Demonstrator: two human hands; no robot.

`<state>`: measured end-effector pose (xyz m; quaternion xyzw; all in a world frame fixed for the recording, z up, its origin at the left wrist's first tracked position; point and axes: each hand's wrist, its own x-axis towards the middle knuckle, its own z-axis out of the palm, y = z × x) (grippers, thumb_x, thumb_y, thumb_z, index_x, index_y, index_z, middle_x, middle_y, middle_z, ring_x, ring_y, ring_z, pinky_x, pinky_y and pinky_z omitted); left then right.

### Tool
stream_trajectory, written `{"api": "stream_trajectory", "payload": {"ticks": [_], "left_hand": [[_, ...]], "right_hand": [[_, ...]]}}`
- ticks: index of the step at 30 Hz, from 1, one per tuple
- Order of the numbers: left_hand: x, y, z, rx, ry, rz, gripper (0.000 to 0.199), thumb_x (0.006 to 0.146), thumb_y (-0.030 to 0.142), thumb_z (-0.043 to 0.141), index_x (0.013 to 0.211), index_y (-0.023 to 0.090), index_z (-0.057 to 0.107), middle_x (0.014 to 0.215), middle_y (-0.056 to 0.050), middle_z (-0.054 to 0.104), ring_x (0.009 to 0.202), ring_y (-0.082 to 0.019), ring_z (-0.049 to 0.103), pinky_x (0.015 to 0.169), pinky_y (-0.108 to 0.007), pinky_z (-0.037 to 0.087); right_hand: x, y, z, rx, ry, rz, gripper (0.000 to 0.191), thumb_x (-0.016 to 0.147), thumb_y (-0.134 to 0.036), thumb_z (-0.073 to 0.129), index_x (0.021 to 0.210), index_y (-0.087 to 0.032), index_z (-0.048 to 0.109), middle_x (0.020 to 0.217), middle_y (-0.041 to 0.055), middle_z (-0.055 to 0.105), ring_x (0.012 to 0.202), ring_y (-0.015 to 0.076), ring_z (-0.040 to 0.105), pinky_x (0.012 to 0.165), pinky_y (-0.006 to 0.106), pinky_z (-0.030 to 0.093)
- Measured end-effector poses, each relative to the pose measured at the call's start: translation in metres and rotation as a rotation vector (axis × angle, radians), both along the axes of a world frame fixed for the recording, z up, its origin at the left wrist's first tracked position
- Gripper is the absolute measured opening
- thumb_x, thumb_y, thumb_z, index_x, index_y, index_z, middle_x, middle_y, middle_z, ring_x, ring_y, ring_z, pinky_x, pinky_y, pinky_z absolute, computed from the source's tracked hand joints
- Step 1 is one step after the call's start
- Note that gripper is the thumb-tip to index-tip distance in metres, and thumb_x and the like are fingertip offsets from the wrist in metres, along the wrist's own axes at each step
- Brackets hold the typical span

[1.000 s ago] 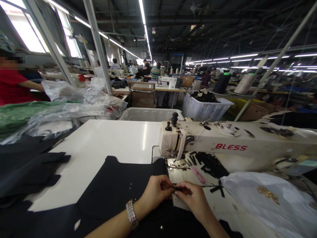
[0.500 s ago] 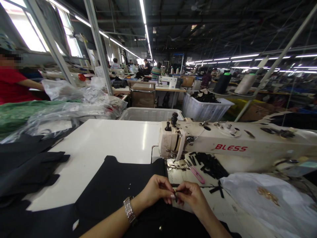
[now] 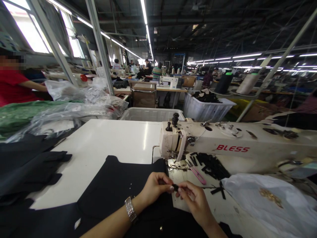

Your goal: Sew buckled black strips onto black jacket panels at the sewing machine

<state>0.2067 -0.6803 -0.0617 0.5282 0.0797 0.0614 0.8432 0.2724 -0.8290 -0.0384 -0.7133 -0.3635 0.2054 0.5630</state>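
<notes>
My left hand [image 3: 156,189] and my right hand [image 3: 194,199] meet over the front of the sewing table, their fingertips pinching a small dark piece [image 3: 175,187] between them. Its exact kind is too small to tell. A metal link bracelet [image 3: 130,209] circles my left wrist. Under my left forearm lies a black fabric panel [image 3: 123,188]. Just beyond my right hand are pink thread snips [image 3: 197,175] and a heap of black fabric strips [image 3: 211,166], beside the foot of a cream BLESS sewing machine [image 3: 223,145].
The white sewing table [image 3: 106,142] carries black cloth pieces [image 3: 29,172] at left and a white plastic bag [image 3: 267,201] at right. Plastic-wrapped bundles [image 3: 74,112] and a translucent bin [image 3: 151,114] lie beyond. A person in red [image 3: 17,86] works at far left.
My hands have shifted slightly up the picture with the small dark piece still pinched between them. The fabric, snips and machine stay in place.
</notes>
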Motion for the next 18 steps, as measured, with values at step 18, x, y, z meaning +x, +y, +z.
{"api": "stream_trajectory", "payload": {"ticks": [18], "left_hand": [[-0.006, -0.004, 0.01, -0.007, -0.034, 0.017, 0.036, 0.054, 0.018, 0.076, 0.071, 0.011, 0.046, 0.065, -0.001, 0.06, 0.054, -0.008, 0.056, 0.054, -0.019, 0.047]], "right_hand": [[0.001, -0.003, -0.008, -0.022, -0.091, -0.063, 0.023, 0.075, -0.036, 0.056, 0.064, -0.016, 0.061, 0.055, 0.0024, 0.06, 0.053, 0.0142, 0.056, 0.053, 0.023, 0.043]]}}
